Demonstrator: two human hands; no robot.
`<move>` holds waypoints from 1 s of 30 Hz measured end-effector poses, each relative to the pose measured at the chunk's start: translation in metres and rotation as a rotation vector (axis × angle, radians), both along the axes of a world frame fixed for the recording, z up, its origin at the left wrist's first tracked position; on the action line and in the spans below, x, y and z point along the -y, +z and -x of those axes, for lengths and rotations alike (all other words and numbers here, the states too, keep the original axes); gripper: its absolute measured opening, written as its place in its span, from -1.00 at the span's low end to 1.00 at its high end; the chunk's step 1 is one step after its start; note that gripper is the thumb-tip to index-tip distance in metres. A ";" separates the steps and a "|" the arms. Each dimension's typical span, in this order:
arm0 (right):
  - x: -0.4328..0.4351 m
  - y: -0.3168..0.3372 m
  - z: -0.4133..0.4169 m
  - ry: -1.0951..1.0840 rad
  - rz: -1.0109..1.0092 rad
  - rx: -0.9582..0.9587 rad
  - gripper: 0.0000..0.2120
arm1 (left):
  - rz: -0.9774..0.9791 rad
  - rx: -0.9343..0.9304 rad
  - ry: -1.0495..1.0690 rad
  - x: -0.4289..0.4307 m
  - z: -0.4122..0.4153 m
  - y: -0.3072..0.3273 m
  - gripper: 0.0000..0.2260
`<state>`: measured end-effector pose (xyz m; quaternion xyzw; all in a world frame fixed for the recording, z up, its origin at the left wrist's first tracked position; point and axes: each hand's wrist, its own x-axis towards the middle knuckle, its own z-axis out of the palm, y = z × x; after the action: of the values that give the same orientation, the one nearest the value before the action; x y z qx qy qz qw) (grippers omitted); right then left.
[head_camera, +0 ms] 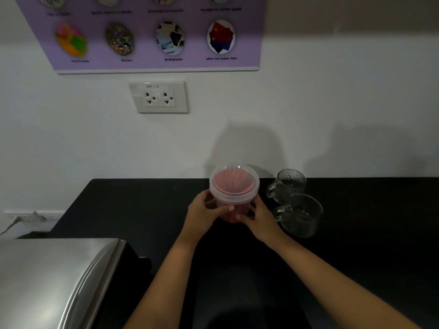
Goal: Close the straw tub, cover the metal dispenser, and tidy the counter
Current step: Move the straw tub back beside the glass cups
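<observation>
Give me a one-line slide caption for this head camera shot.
Both hands, left and right, hold a lidded straw tub on the dark counter beside two glass mugs.

The purple poster (pixel 152 32) runs off the top edge, so its upper row of pictures is cut in half, and the far-left captions are too blurred to read. The metal dispenser (pixel 54 279) is cropped by the left and bottom edges. The lower wall of the straw tub (pixel 234 186) is hidden behind the left grip (pixel 204 210) and the right grip (pixel 257 219). Both forearms leave the frame at the bottom. The bench (pixel 368 233) is cut off at the right.
</observation>
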<state>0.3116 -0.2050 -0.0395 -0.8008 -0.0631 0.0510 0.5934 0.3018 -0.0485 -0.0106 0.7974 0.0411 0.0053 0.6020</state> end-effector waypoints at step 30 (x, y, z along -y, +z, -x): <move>-0.016 -0.026 -0.050 -0.321 0.002 -0.011 -0.44 | -0.035 -0.006 0.020 0.014 -0.054 0.002 -0.55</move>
<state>0.3619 -0.1888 -0.0652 -0.8009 0.0688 -0.0402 0.5935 0.3558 -0.0626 -0.0082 0.8074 0.0510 0.0097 0.5878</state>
